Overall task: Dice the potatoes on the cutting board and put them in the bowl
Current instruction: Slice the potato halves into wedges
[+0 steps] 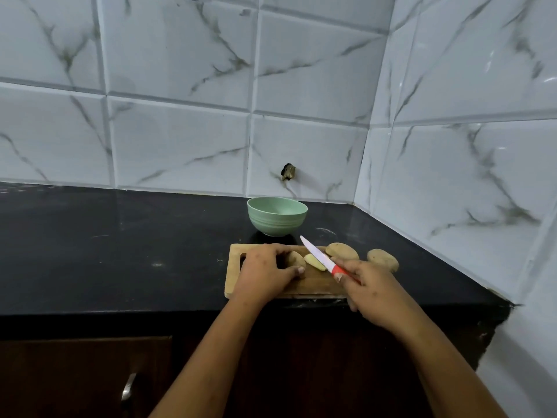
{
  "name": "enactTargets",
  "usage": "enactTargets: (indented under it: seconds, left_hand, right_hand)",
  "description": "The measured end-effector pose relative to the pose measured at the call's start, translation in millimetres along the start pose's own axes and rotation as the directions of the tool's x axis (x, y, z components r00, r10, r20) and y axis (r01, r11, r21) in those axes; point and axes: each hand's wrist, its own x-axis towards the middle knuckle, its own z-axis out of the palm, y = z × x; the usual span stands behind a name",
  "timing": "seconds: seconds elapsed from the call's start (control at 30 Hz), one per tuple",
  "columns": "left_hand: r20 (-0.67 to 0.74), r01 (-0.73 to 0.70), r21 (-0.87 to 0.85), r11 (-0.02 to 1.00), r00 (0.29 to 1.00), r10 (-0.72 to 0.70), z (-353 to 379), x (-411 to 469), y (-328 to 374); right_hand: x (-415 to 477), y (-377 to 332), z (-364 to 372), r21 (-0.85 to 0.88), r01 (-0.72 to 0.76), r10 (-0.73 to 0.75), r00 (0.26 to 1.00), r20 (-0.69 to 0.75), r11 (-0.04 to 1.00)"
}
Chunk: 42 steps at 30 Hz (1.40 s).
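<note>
A wooden cutting board (313, 286) lies on the black counter. My left hand (266, 271) presses down on a potato half (297, 259) on the board. Beside it lies a cut potato piece (313, 262) with its pale flesh showing. My right hand (369, 292) grips a knife (319, 256) by its red handle, the white blade slanting up and left over the cut piece. Two whole potatoes sit to the right: one (342, 251) at the board's far right corner, the other (382, 260) on the counter. A pale green bowl (277, 216) stands behind the board; I see nothing inside it.
The black counter (120, 251) stretches to the left. Marble-look tiled walls close the back and the right side, forming a corner. A dark hole (288, 171) marks the back wall above the bowl. Dark cabinet doors with a metal handle (129, 387) sit under the counter.
</note>
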Motion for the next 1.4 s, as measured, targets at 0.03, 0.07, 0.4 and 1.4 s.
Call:
enactTargets:
  seconds: [0.03,0.07,0.4,1.4]
  left_hand:
    - [0.005,-0.010,0.001,1.000,1.000,0.010,0,0,0]
    - [0.011,-0.018,0.009,1.000,1.000,0.018,0,0,0]
    - [0.029,-0.025,-0.012,1.000,0.999,0.026,2,2,0]
    - [0.059,-0.088,0.114,0.990,0.995,0.082,6,11,-8]
  right_hand:
    - [1,-2,3,0.023,0.010,-0.010,1.000,0.008,1.000]
    - [2,-5,6,0.030,0.015,-0.015,1.000,0.010,0.999]
    - [9,-22,15,-0.261,0.028,-0.035,0.999,-0.020,0.965]
    - [18,-42,20,-0.600,0.150,-0.186,0.983,0.003,0.786]
